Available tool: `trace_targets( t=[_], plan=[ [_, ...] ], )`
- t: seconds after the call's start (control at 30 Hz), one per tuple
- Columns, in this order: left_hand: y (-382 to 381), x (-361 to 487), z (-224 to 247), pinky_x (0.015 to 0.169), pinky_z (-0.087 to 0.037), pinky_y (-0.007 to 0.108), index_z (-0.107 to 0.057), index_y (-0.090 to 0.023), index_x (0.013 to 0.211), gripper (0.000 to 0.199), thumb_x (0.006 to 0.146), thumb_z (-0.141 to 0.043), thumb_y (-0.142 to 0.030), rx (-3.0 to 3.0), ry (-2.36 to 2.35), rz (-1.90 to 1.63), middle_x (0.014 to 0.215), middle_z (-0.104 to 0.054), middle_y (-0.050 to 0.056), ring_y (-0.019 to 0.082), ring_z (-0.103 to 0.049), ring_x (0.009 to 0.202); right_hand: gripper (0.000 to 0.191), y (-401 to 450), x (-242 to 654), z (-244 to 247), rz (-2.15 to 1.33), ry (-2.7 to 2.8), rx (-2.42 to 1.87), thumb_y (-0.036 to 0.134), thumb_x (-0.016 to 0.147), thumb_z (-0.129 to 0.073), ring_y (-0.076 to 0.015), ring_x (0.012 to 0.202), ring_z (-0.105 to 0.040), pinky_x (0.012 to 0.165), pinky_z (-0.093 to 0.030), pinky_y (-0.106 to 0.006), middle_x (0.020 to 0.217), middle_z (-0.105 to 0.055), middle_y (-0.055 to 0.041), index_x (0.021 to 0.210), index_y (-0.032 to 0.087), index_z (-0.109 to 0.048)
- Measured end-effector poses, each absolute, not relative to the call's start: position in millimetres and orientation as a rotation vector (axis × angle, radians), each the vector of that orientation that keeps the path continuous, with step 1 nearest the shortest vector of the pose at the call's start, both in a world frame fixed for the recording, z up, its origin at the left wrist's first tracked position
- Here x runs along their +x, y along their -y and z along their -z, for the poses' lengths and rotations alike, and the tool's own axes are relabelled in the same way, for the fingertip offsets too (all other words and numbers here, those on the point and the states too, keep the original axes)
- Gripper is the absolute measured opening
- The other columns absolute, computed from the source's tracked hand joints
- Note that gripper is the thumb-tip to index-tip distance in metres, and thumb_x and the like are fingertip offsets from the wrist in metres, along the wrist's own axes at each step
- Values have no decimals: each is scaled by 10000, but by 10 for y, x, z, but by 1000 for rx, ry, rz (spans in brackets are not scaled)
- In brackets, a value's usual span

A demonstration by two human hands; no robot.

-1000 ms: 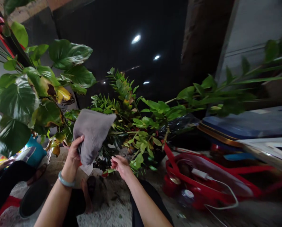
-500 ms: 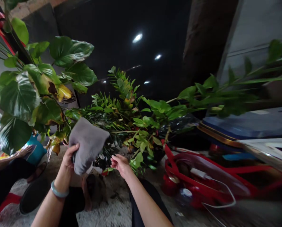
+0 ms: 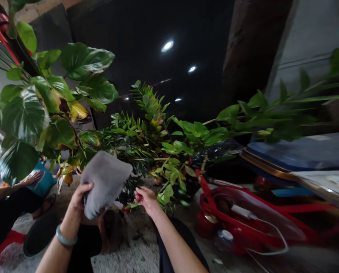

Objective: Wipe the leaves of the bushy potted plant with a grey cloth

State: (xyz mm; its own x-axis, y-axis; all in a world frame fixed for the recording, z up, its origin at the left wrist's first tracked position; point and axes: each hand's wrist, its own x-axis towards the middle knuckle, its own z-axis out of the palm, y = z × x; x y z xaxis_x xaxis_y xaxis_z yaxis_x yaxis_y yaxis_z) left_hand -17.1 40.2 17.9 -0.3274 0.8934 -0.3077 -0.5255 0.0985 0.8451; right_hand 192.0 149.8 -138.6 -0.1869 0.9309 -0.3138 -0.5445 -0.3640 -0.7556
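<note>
The left hand [image 3: 80, 197], at eight o'clock, held the cloth [image 3: 107, 182] by its edge, probably leaving the rest loose. The right hand [image 3: 147, 199], at seven, was pinched narrow, perhaps to steady the plant [image 3: 152, 105] beyond, toward twelve.

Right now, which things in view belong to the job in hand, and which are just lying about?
In use, or at the hands:
- grey cloth, held by left hand
- leafy plant, beside right hand; whether its curled fingers grip anything is unclear

Apparently just lying about:
- red basket
- white adapter
- white-capped bottle
</note>
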Motion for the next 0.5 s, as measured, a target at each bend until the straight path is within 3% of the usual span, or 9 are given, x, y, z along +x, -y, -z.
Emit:
trace_targets(
  t=[0.1, 0.17, 0.37, 0.5],
  plan=[
    [-581, -316, -419, 735, -575, 274, -712, -221, 858, 247, 614, -734, -193, 487, -1028, -1977, 726, -762, -36, 217, -720, 752, 284, -1501, 1895, 1376, -1752, 589, -944, 254, 521, -804, -81, 408, -546, 447, -521, -227, 516, -645, 23, 602, 181, -542],
    [-655, -303, -400, 748, -572, 255, -702, -236, 865, 204, 666, -708, -188, 452, -1034, -2053, 746, -766, -46, 193, -720, 756, 297, -1497, 1876, 1374, -1754, 586, -945, 253, 515, -809, -82, 402, -545, 433, -514, -222, 511, -642, 25, 597, 182, -533],
    [-278, -182, 253, 638, -583, 367, -683, -84, 949, 312, 654, -741, -167, 321, -1381, -1234, 675, -754, 96, 279, -721, 639, 288, -1485, 1908, 1392, -1793, 598, -916, 234, 518, -803, -85, 381, -528, 406, -493, -222, 494, -622, 30, 615, 177, -538],
    [-142, -328, 144, 554, -553, 331, -695, -83, 812, 243, 580, -733, -146, 385, -1312, -1268, 578, -718, 76, 267, -691, 554, 270, -1496, 1914, 1406, -1793, 608, -921, 237, 529, -792, -80, 381, -525, 411, -491, -219, 502, -620, 31, 616, 172, -545]
  ],
)
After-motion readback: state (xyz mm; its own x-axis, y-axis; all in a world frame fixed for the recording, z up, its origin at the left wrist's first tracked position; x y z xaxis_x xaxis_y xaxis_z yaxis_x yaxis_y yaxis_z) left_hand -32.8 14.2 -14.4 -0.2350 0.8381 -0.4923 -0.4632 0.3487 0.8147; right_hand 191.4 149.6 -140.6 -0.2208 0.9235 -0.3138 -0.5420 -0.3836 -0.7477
